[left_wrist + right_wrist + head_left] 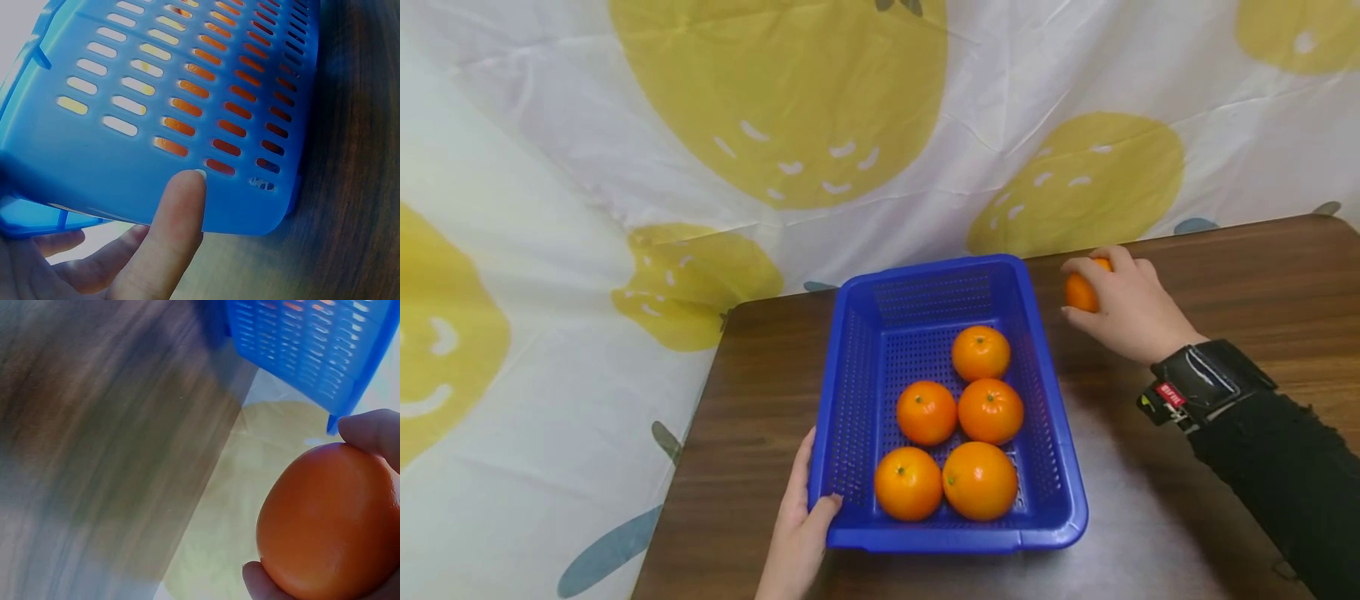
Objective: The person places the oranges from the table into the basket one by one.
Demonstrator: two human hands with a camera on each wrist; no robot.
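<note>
A blue plastic basket (857, 537) with slotted walls holds several oranges (979, 481), grouped toward its near and right sides. My left hand (801, 521) grips the basket's near left corner, its thumb (178, 231) pressed against the slotted wall. Beyond the basket's right side, my right hand (1131, 308) holds another orange (328, 522) between thumb and fingers. This orange is partly covered by the hand in the head view. In the right wrist view, fingertips show on two sides of it, with the basket's outer wall (300, 356) behind.
A dark brown wooden table (745, 417) carries the basket. Along its back and left edges hangs a white cloth (865, 233) printed with yellow fruit. The basket's far left floor (902, 342) shows bare mesh beside the oranges.
</note>
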